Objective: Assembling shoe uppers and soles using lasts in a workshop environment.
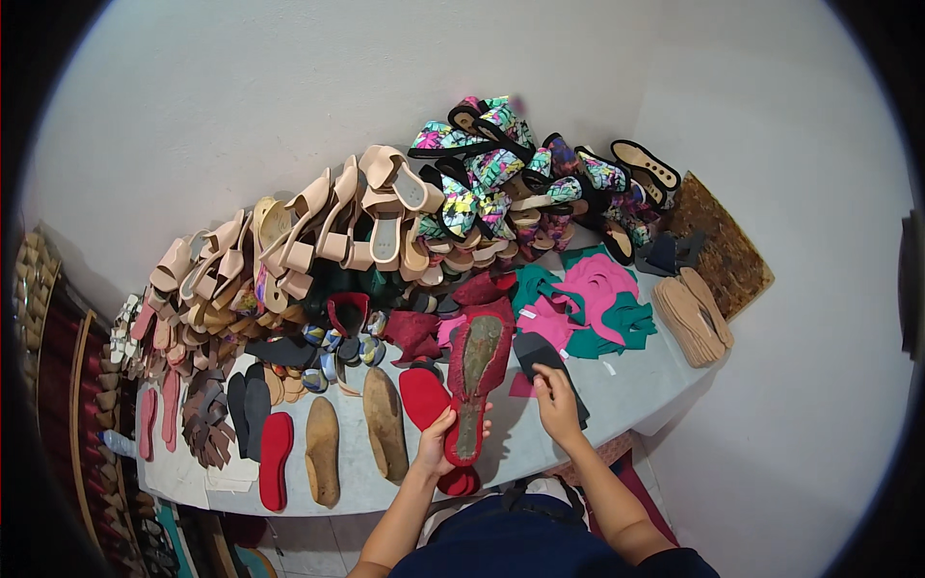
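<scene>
My left hand (438,448) grips the heel end of an unfinished red shoe (482,347), its worn grey-green underside facing me and its red upper folded round the edges. To the right, my right hand (557,400) is open, fingers apart and slightly bent, over a dark grey sole (536,353); whether the fingertips touch it I cannot tell. Behind my left hand lies a bright red insole (420,393), partly covered by the shoe. Two wooden shoe lasts (385,424) stand out on the table to the left, beside another red insole (276,453).
Beige heeled sandals (308,212) and colourful patterned slippers (482,164) are heaped along the wall. Pink and green fabric pieces (597,299) lie right of the shoe, near a stack of tan soles (692,318). A brown board (718,246) leans at the right wall. Shoe shelves (77,385) stand at left.
</scene>
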The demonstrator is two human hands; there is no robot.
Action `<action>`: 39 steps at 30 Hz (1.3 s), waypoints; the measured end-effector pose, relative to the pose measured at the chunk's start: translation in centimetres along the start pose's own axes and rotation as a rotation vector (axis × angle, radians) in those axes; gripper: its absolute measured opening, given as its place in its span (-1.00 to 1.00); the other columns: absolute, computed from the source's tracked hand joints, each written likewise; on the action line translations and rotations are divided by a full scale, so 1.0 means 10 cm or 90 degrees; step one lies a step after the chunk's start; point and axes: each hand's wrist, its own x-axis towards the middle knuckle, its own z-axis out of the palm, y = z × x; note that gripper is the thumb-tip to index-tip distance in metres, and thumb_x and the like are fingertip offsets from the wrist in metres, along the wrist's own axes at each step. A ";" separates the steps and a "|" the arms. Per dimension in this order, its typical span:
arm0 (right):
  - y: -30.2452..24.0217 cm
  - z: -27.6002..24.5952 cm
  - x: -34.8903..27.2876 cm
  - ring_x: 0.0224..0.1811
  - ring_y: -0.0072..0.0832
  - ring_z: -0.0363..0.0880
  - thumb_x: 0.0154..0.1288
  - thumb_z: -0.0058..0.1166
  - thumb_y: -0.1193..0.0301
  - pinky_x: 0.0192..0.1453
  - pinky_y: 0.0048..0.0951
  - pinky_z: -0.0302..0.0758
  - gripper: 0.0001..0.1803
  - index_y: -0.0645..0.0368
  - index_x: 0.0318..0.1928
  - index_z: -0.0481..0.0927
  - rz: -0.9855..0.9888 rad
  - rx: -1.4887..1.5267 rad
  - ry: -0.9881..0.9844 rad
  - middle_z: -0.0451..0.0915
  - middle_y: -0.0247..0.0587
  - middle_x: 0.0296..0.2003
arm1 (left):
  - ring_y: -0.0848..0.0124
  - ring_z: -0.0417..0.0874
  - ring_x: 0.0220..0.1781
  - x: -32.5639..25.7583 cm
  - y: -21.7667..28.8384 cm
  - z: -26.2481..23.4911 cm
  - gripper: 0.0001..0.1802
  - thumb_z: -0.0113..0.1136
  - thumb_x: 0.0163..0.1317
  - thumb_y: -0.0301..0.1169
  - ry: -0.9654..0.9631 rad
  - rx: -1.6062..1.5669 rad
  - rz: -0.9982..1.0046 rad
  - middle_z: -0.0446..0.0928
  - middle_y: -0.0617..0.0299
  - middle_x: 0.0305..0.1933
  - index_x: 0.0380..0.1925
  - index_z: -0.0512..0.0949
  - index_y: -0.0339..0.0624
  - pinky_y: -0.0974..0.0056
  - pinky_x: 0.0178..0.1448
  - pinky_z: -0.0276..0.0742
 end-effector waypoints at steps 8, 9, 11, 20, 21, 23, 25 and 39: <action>0.08 -0.22 0.72 -0.13 -0.18 0.31 0.20 -0.15 0.41 0.00 -0.29 0.21 -0.78 0.25 -0.18 0.43 -0.169 -0.051 0.111 0.39 -0.08 -0.27 | 0.15 0.53 -0.19 0.22 -0.46 0.18 -0.48 -0.31 0.25 -0.21 0.067 0.145 0.026 0.36 -0.16 0.00 0.10 0.14 -0.38 0.17 -0.10 0.49; 0.10 -0.25 0.79 -0.15 -0.19 0.32 0.19 -0.13 0.40 -0.02 -0.29 0.22 -0.81 0.24 -0.24 0.45 -0.184 -0.065 0.091 0.40 -0.10 -0.29 | 0.15 0.54 -0.20 0.23 -0.49 0.22 -0.49 -0.30 0.25 -0.22 0.070 0.139 0.028 0.36 -0.17 0.00 0.09 0.14 -0.38 0.16 -0.11 0.50; 0.09 -0.28 0.86 -0.19 -0.21 0.32 0.17 -0.09 0.39 -0.07 -0.28 0.22 -0.84 0.22 -0.34 0.47 -0.231 -0.119 0.117 0.41 -0.12 -0.33 | 0.15 0.54 -0.21 0.24 -0.54 0.27 -0.50 -0.30 0.25 -0.23 0.077 0.142 0.033 0.36 -0.19 -0.01 0.09 0.14 -0.37 0.16 -0.11 0.51; 0.27 -0.23 0.82 -0.23 -0.22 0.31 0.04 0.04 0.35 -0.14 -0.26 0.25 -0.83 0.20 -0.46 0.46 -0.279 -0.136 -0.066 0.35 -0.11 -0.32 | 0.23 0.57 -0.28 0.27 -0.73 0.36 -0.53 -0.18 0.26 -0.20 0.129 0.242 0.060 0.41 -0.12 -0.09 0.07 0.15 -0.28 0.21 -0.18 0.55; 0.29 -0.25 0.83 -0.22 -0.21 0.30 0.03 0.05 0.35 -0.13 -0.25 0.24 -0.83 0.20 -0.45 0.45 -0.290 -0.117 -0.095 0.35 -0.11 -0.31 | 0.26 0.57 -0.29 0.27 -0.74 0.38 -0.53 -0.13 0.26 -0.20 0.130 0.255 0.064 0.43 -0.09 -0.12 0.06 0.16 -0.26 0.22 -0.19 0.55; 0.31 -0.24 0.80 -0.19 -0.21 0.30 0.04 0.04 0.36 -0.11 -0.24 0.23 -0.84 0.18 -0.41 0.45 -0.289 -0.121 -0.078 0.34 -0.11 -0.29 | 0.28 0.57 -0.30 0.28 -0.76 0.36 -0.54 -0.08 0.24 -0.22 0.135 0.284 0.060 0.44 -0.06 -0.14 0.05 0.16 -0.25 0.23 -0.19 0.55; 0.31 -0.25 0.80 -0.17 -0.20 0.29 0.04 0.04 0.36 -0.09 -0.23 0.22 -0.83 0.17 -0.37 0.45 -0.289 -0.126 -0.063 0.34 -0.11 -0.26 | 0.30 0.57 -0.31 0.30 -0.77 0.35 -0.54 -0.03 0.22 -0.24 0.139 0.310 0.059 0.46 -0.04 -0.16 0.04 0.17 -0.25 0.24 -0.20 0.54; 0.26 -0.15 0.84 0.01 -0.07 0.24 0.28 -0.24 0.19 0.12 -0.17 0.14 -0.56 0.24 0.04 0.28 -0.165 0.021 -0.047 0.27 0.05 -0.06 | 0.40 0.56 -0.37 0.30 -0.83 0.47 -0.64 -0.06 0.25 -0.31 0.184 0.329 0.063 0.49 0.05 -0.20 -0.01 0.24 -0.26 0.31 -0.23 0.53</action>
